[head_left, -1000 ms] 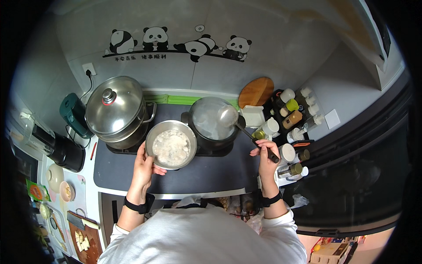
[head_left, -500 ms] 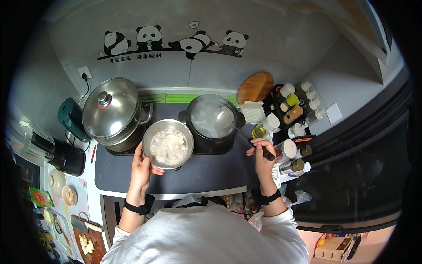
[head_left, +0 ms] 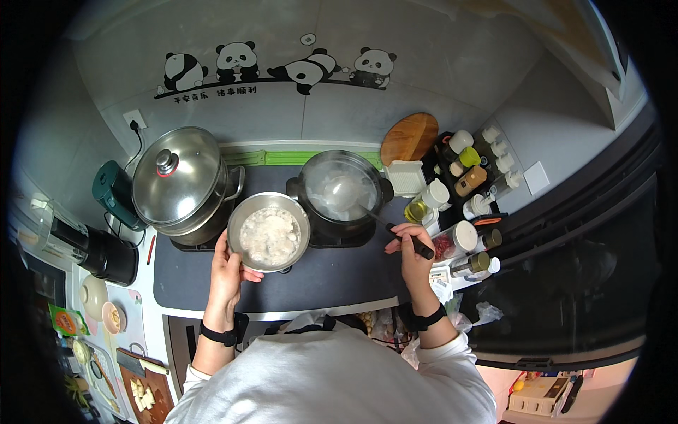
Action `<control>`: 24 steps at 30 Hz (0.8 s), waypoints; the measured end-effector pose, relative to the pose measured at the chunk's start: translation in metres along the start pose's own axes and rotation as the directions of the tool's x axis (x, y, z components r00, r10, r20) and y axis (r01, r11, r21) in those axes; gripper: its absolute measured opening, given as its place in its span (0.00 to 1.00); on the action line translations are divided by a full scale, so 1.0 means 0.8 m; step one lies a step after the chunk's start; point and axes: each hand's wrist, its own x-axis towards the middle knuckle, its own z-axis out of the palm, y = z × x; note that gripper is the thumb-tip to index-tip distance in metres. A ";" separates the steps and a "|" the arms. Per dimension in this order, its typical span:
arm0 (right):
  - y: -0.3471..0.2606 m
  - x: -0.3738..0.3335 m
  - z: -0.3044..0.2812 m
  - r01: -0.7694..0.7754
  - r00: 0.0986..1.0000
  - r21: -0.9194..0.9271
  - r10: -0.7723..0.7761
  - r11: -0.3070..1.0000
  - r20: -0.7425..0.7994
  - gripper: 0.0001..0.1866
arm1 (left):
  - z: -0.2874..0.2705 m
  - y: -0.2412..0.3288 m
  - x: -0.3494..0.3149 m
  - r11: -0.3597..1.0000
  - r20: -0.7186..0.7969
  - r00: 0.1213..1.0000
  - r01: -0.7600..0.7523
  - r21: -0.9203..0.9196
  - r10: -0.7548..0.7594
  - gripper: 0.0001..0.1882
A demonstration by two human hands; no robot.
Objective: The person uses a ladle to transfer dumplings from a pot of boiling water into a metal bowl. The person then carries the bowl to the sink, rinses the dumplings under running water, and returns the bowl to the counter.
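Observation:
My left hand [head_left: 227,270] grips the near left rim of a steel bowl [head_left: 304,249], holding it beside the black pot. Pale, lumpy food in cloudy liquid [head_left: 270,235] fills much of the bowl. In my right hand [head_left: 412,253] is the black handle of a ladle [head_left: 413,242], fingers wrapped round it. The ladle's shaft slants left into the black pot [head_left: 327,224]. Its head is blurred by steam and whitish liquid [head_left: 340,191], so I cannot tell how deep it sits.
Left of the bowl stands a large lidded steel pot [head_left: 185,187]. Bottles and jars [head_left: 462,237] crowd the counter on the right, with a round wooden board [head_left: 408,139] behind. A knife [head_left: 141,362] and chopped pale pieces lie on a cutting board [head_left: 157,396] at lower left.
My right hand has moved slightly left and down. The ladle's head has shifted left and lower into the pot, under steam. My left hand and the bowl have stayed nearly still.

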 end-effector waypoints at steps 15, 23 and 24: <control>0.001 0.000 0.024 -0.079 0.995 0.087 0.083 0.993 -0.046 0.05 | -0.001 0.003 -0.002 1.000 -0.005 1.000 -0.013 0.011 0.013 0.30; -0.004 0.006 0.034 -0.062 0.996 0.048 0.065 0.997 -0.063 0.07 | -0.002 0.003 -0.003 0.999 -0.011 1.000 -0.021 0.024 0.022 0.29; -0.004 0.007 0.035 -0.066 0.995 0.064 0.070 0.996 -0.067 0.06 | -0.002 0.004 -0.003 0.999 -0.010 1.000 -0.023 0.025 0.023 0.29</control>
